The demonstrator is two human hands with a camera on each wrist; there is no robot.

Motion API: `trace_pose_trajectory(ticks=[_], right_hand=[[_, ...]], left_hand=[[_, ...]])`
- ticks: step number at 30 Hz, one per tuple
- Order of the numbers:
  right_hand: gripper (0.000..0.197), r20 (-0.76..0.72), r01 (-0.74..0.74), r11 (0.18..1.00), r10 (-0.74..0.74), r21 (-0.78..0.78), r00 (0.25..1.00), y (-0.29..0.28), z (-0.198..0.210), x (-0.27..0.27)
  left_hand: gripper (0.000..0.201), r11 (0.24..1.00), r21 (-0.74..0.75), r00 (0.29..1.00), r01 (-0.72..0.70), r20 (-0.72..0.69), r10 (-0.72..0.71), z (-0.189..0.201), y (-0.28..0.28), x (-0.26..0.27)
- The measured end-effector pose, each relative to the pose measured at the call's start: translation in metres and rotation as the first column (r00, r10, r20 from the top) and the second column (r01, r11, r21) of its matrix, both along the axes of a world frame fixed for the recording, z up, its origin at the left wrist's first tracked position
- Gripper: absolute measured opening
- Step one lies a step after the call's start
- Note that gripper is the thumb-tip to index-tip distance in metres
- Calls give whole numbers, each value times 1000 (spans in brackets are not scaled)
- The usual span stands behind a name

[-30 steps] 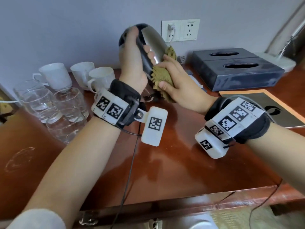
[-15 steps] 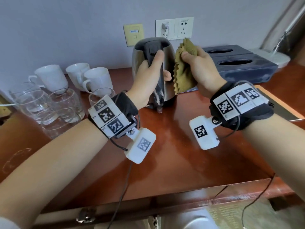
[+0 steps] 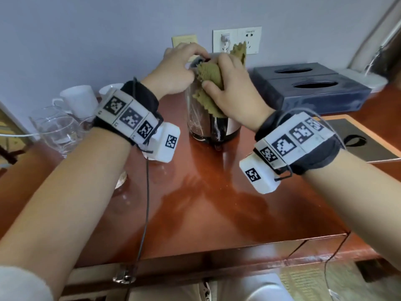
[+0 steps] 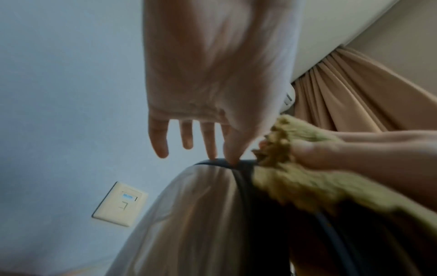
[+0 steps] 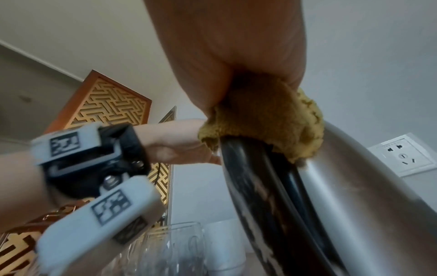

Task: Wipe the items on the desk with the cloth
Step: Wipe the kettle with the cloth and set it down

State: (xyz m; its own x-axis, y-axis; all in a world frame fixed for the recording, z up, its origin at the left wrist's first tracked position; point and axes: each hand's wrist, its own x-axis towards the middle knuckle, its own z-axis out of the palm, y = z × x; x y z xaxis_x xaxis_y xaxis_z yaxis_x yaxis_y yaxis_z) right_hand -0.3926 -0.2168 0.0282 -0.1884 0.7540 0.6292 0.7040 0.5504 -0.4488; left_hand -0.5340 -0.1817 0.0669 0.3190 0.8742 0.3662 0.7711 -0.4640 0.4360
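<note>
1. While our head view hides the left fingers behind the kettle point(image 3: 213, 124), our left wrist view shows our left hand point(image 4: 212, 74) spread, fingers point(image 4: 158, 142) straight, fingertips touching the kettle's dark top rim.
2. From the right wrist view we see what the head view covers: the cloth point(image 5: 267, 119) bunched in our right hand point(image 5: 236, 46) and pressed onto the top of the black handle point(image 5: 264, 196).
3. We see in the head view our right hand point(image 3: 234, 92) curled around the olive cloth point(image 3: 209, 83), which drapes over the kettle's upper side.
4. Our kettle stands upright on the glossy reddish wooden desk point(image 3: 206, 203), near the grey wall with its sockets point(image 3: 236, 40).
5. To the left we see clear glasses point(image 3: 56, 129) and a white cup point(image 3: 78, 98); to the right, a dark box point(image 3: 312, 90) with 2 oval openings.
6. We note the kettle's steel body is shiny, and the cloth has a zigzag edge.
</note>
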Motion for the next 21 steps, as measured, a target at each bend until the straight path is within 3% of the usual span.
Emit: trace_pose_trajectory(ticks=[5, 8, 11, 14, 21], right_hand=[[43, 64, -65, 997, 67, -36, 996, -2, 1, 17], [42, -81, -25, 997, 19, -79, 997, 0, 5, 42], [36, -326, -124, 973, 55, -196, 944, 1, 5, 67], [42, -437, -188, 951, 64, -246, 897, 6, 8, 89], [27, -390, 83, 968, -173, -236, 904, 19, -2, 116]], left_hand=[[51, 987, -44, 978, 153, -138, -158, 9, -1, 4], [57, 985, -48, 972, 165, -160, -171, 8, 4, 11], [50, 982, -8, 969, 187, -161, -186, 12, 11, 27], [42, 977, -12, 966, 213, -151, -212, 17, 18, 45], [43, 977, -30, 962, 209, -171, -211, 23, 27, 74]])
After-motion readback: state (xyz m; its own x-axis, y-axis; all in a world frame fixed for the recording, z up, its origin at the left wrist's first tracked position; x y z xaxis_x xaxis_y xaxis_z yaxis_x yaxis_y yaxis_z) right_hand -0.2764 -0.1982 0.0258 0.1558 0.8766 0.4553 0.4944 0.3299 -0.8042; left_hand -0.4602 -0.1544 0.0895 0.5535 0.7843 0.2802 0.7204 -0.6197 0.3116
